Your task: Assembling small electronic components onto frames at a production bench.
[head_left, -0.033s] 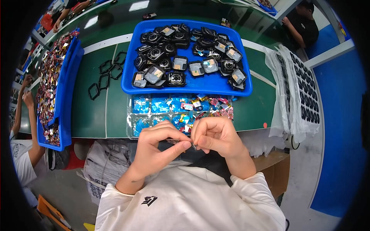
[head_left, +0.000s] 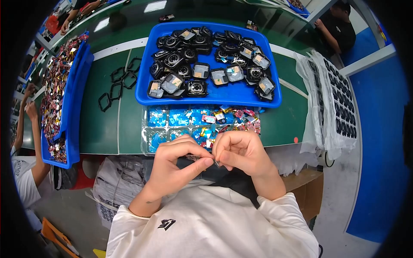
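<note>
My left hand [head_left: 174,165] and my right hand [head_left: 245,155] meet fingertip to fingertip at the table's near edge. Both are closed in a pinch around a tiny, thin, partly metallic-looking piece [head_left: 217,164], mostly hidden by the fingers. Just beyond them lies a clear compartment tray [head_left: 144,136] with blue film-like pieces [head_left: 178,117] and small pink, yellow and white electronic parts [head_left: 248,124]. Behind it stands a blue tray [head_left: 208,102] heaped with black smartwatch cases [head_left: 197,88], some turned to show round sensor backs, others pale open insides.
A blue bin [head_left: 75,129] full of small circuit parts stands at left. Several black frames [head_left: 116,91] lie beside it. White-wrapped sheets of black parts [head_left: 340,103] are stacked at right. A cardboard box [head_left: 307,195] sits below. Other people [head_left: 337,28] work around the green table.
</note>
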`<state>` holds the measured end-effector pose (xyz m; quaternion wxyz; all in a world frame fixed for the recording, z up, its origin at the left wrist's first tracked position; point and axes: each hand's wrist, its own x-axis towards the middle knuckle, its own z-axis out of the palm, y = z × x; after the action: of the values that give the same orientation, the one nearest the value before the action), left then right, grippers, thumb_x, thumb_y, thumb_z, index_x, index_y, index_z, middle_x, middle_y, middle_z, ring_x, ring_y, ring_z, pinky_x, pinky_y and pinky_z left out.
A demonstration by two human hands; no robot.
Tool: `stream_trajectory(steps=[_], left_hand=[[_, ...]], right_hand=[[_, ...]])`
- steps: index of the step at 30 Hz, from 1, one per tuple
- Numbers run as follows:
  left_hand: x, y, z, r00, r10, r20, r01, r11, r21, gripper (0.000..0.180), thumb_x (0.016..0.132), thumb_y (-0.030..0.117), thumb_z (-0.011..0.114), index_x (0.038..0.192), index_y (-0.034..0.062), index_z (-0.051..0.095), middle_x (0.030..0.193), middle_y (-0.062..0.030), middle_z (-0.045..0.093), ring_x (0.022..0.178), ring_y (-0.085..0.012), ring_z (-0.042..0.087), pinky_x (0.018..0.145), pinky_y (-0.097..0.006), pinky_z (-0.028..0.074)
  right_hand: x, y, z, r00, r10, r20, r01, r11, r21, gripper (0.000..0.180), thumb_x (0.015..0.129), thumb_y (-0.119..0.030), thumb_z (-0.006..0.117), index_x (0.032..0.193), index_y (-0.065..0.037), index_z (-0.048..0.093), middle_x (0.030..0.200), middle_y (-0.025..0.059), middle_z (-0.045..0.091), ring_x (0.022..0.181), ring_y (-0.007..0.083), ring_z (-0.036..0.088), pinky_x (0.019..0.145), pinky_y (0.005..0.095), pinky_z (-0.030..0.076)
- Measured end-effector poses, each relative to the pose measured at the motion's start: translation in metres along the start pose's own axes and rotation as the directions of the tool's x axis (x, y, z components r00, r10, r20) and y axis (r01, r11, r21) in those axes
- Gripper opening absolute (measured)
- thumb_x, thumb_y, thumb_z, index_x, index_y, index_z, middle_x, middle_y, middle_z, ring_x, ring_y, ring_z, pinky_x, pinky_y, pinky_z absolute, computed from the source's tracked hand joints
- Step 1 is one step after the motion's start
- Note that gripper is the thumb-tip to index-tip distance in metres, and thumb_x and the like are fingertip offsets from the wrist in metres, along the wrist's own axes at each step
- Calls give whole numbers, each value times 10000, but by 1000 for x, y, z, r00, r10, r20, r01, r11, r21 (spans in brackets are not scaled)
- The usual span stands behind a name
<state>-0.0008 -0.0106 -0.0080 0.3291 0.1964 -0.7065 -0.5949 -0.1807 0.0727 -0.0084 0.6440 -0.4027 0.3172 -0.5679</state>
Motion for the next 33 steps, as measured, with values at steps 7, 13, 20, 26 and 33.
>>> stream_trajectory(steps=[7,13,20,26,33], left_hand=[[-2,-3,1,994,55,90,-15,920,-391,53,788,-14,696,810,-29,649,778,-90,662,707,-149,606,633,-258,489],[-5,-5,-1,981,-185,-54,133,853,-504,69,882,20,618,886,-46,599,802,-88,631,718,-130,624,650,-256,532],[-4,-6,-1,976,-199,-90,131,864,-486,70,881,17,618,914,-45,615,812,-83,631,721,-123,617,655,-248,525],[-5,-5,-6,986,-148,-81,97,888,-449,60,851,-9,642,885,-58,635,904,-120,621,715,-125,606,644,-240,521],[4,7,-14,984,-17,-178,-27,970,-242,40,774,-46,682,810,-39,667,1032,-146,616,793,-118,617,659,-203,513]], right_hand=[[8,-3,-3,926,-293,-236,154,868,-472,72,885,-65,628,888,7,623,811,14,587,634,27,476,527,179,388],[22,-21,-10,918,-396,-33,108,330,-938,200,731,-43,701,925,-40,655,917,85,580,797,218,564,704,322,459],[76,-47,-54,835,-545,75,-84,-262,-961,323,753,-162,709,1051,-49,651,1090,102,563,985,294,530,831,388,440],[91,-46,-68,881,-467,77,19,-129,-991,278,690,-195,765,859,-55,594,1205,84,580,1172,334,475,957,486,350],[48,-47,-10,934,-159,-319,-11,881,-473,282,809,47,638,1082,44,566,963,112,643,836,115,630,658,213,526]])
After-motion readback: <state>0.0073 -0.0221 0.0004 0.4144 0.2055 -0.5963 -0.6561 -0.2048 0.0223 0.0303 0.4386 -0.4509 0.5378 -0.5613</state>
